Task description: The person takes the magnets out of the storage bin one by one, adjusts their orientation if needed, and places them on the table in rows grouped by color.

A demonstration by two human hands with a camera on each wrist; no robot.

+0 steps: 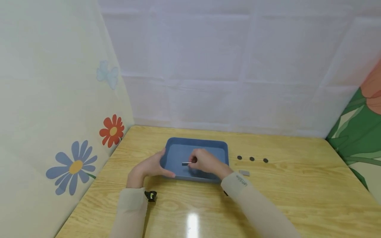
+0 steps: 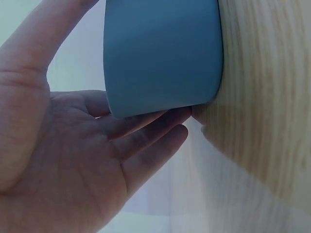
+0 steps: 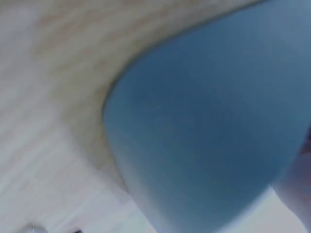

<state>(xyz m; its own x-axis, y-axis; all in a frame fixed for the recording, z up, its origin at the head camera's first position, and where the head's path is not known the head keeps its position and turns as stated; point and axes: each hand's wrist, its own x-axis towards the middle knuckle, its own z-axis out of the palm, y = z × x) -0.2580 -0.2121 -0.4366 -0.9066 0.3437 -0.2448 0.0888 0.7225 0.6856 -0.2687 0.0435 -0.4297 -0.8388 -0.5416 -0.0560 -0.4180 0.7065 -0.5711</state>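
Note:
A shallow blue rectangular tray (image 1: 196, 142) lies on the wooden table. My left hand (image 1: 150, 165) holds its left end, thumb along the front wall and fingers by the left side. In the left wrist view the fingers (image 2: 150, 138) lie against the tray's wall (image 2: 163, 58). Over the inside of the tray, my right hand (image 1: 205, 162) pinches a small thin dark piece with a light edge (image 1: 186, 163); its exact kind I cannot tell. The right wrist view is mostly filled by the tray's outer wall (image 3: 204, 111), with a blurred bit of hand at its right edge.
Three small black discs (image 1: 252, 159) lie in a row to the tray's right. Nearer me is a small flat grey rectangle (image 1: 244, 173). A black device (image 1: 151, 196) sits at my left wrist. White sheeting (image 1: 208, 66) stands behind the table, with flower-printed cloth (image 1: 75, 167) at the left.

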